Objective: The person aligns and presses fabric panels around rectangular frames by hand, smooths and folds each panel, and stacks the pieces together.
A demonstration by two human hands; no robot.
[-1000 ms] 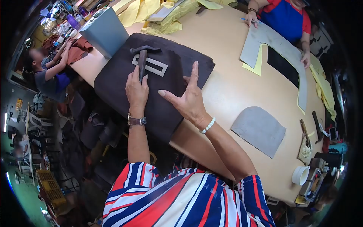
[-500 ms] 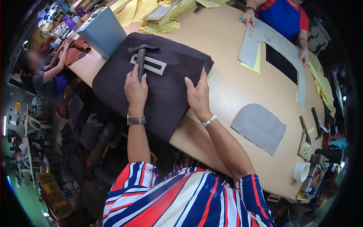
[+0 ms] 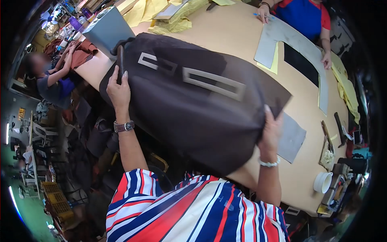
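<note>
My left hand [image 3: 119, 88] is closed around the handle of a hammer [image 3: 121, 58], whose dark head lies at the upper left edge of a dark brown stack of sheets [image 3: 133, 46]. Fingers of my right hand [image 3: 271, 135] grip the right edge of a dark brown sheet [image 3: 193, 117], which is lifted and bowed across the stack. A pale rectangular frame [image 3: 213, 84] shows on this sheet. Farther left is another pale rectangular frame [image 3: 148, 60], partly dimmed on its right side. Motion blurs the sheet's right end.
A grey rounded panel [image 3: 293, 137] lies partly behind my right hand. A person in blue and red [image 3: 298, 20] handles a large grey template [image 3: 274, 36]. A grey metal box [image 3: 109, 30] stands at upper left, near another seated person [image 3: 52, 80]. A white cup [image 3: 322, 182] is at right.
My right hand has moved right, drawing the brown sheet's edge across the table over part of the grey panel. My left hand and the hammer have shifted left, off the pale frame.
</note>
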